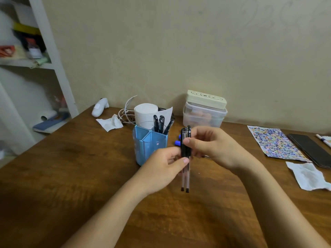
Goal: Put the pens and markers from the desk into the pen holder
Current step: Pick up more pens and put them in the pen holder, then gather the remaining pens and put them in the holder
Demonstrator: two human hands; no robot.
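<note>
Right at the centre of the frame, both hands hold a pair of black-capped pens (185, 158) upright above the tabletop (71, 167). The left hand (164, 169) pinches the clear barrels low down; the right hand (213, 145) has its grip closed around the caps. Just left of them stands the blue pen holder (150, 145), with three dark pens (160, 123) already in its rear compartment.

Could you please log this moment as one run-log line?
left hand + right hand: holding two black pens | pen holder: three pens inside | stage: pre-insert
</note>
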